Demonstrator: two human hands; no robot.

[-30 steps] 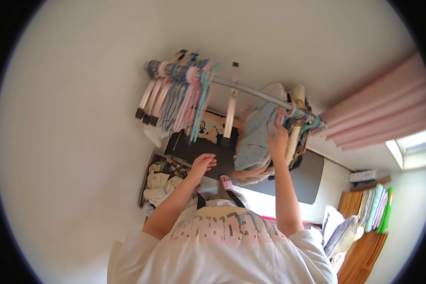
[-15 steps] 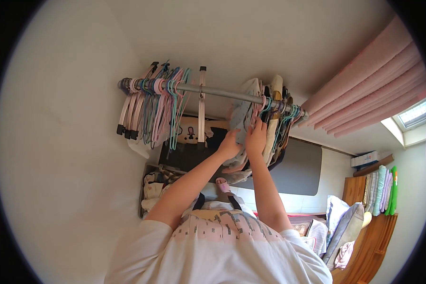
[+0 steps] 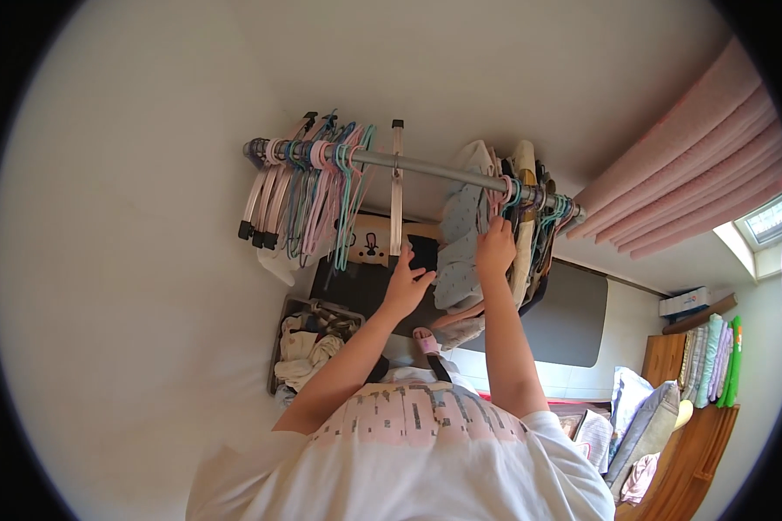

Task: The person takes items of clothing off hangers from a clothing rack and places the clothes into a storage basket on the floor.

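Observation:
My left hand (image 3: 407, 288) is raised with its fingers apart and nothing in it, below a pinkish flat trouser hanger (image 3: 397, 208) on the grey rail (image 3: 439, 171). Just right of that hand hangs a light blue patterned garment (image 3: 460, 247). My right hand (image 3: 495, 249) is closed at the neck of a pink hanger (image 3: 505, 187) among the hung clothes; its fingertips are partly hidden. Beside it hangs a cream garment (image 3: 524, 247), with darker clothes further right.
Several bare hangers (image 3: 346, 191) crowd the rail's left end. A bin of clothes (image 3: 277, 347) stands at lower left. A dark grey mat (image 3: 573, 300) lies beneath the rail. Pink curtains (image 3: 678, 165) hang at right, above folded textiles (image 3: 708, 360) and wooden furniture (image 3: 691, 460).
My left hand has drawn away from the light blue garment, leftward and down, and its fingers have spread. My right hand stays at the pink hanger. The view has shifted slightly.

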